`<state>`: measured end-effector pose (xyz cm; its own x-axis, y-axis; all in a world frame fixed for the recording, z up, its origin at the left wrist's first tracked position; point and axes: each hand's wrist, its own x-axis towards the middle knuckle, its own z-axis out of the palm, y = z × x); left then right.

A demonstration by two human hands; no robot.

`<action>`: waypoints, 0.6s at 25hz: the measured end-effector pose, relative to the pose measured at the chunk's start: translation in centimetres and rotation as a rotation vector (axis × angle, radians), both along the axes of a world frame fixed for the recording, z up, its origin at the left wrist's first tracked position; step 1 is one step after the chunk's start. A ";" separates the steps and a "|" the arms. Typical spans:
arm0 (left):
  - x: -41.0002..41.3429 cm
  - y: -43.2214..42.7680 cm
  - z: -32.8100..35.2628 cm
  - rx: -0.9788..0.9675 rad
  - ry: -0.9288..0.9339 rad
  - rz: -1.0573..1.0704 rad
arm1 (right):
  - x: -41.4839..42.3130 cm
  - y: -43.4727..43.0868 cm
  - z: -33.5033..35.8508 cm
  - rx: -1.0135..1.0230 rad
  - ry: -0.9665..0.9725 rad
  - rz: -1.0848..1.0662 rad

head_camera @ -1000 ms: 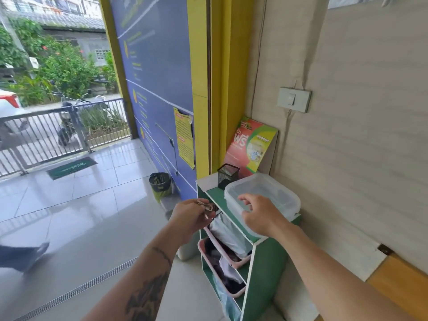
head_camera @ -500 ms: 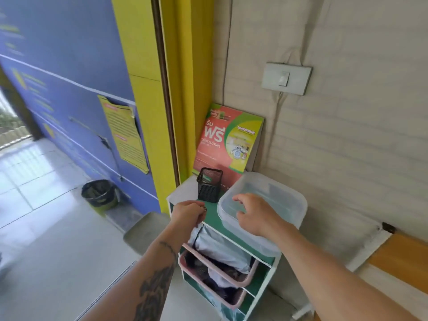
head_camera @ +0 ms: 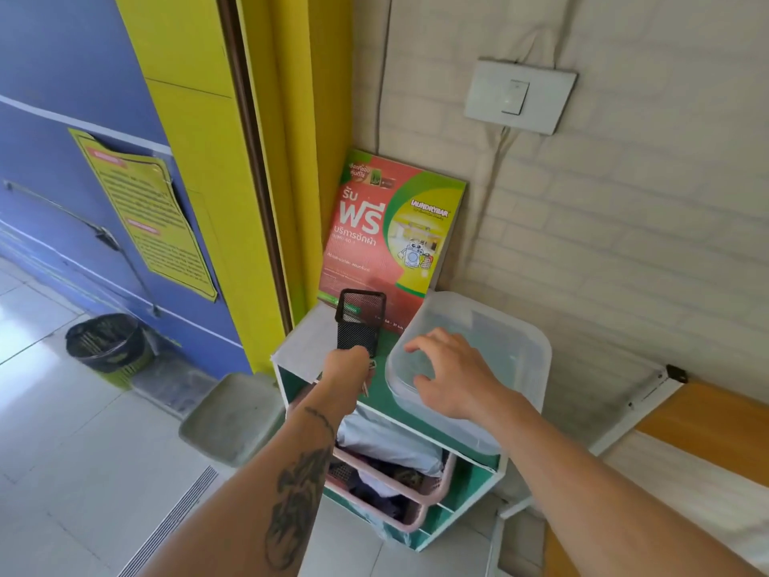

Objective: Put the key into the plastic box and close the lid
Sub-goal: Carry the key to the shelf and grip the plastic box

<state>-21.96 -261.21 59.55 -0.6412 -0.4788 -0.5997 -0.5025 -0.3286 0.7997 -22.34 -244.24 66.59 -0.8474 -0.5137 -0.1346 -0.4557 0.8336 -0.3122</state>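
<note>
- Looking down from the head view at a green-and-white shelf unit (head_camera: 478, 485) set in a corner against a pale brick-pattern wall (head_camera: 624, 251).
- Left hand (head_camera: 347, 368) curled into a closed fist over the shelf top, gripping the key (head_camera: 366, 383); only a small metal end shows, poking out below the knuckles.
- Tattooed left forearm (head_camera: 291, 501) reaching in from the lower edge.
- Right hand (head_camera: 451, 378) spread open with fingers (head_camera: 422, 341) loosely curved, lying on the lid (head_camera: 491, 331) of the plastic box (head_camera: 524, 368); gripping nothing, though real contact with the lid hard to tell.
- Translucent plastic box resting on the right part of the shelf top, lid on and closed.
- Key outside the box, just left of its near corner.
- Black mesh pen holder (head_camera: 360, 320) standing upright just beyond the left hand.
- Red and green advertisement board (head_camera: 387, 231) leaning on the wall behind the holder and box.
- Pink baskets (head_camera: 420, 493) with cloth inside in the lower shelves.
- Wall switch (head_camera: 518, 95) mounted above; bin with a black liner (head_camera: 106, 343) on the floor at left.
</note>
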 end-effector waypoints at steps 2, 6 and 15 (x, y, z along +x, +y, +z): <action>-0.1 0.3 0.1 -0.273 -0.113 -0.115 | -0.1 0.1 0.0 -0.007 0.003 -0.003; -0.1 0.2 0.7 -0.423 -0.110 -0.249 | -0.1 0.1 -0.3 -0.025 0.014 -0.002; 1.3 -0.7 1.2 -0.187 0.068 -0.152 | -0.2 0.1 -0.5 -0.036 0.021 -0.004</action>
